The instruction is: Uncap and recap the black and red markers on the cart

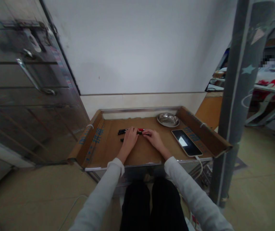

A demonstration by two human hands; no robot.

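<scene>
My left hand [131, 137] rests over several pens on the cardboard, its fingers closed on a dark pen [139, 132] lying crosswise. At that pen's right end, the fingers of my right hand [153, 138] are pinched together. Black pen ends [121, 132] stick out to the left of my left hand. Just behind the held pen shows a red pen [141, 129]. Lower down, a short black tip [121, 140] pokes out from beneath my left hand. My fingers hide most of the pens' middles.
A cardboard-lined table [111, 150] with raised sides stands against the white wall [142, 48]. At the back right sits a round metal dish [168, 120]. A phone [187, 142] with a white cable [201, 166] lies at the right. A grey pole [233, 106] rises beside the table.
</scene>
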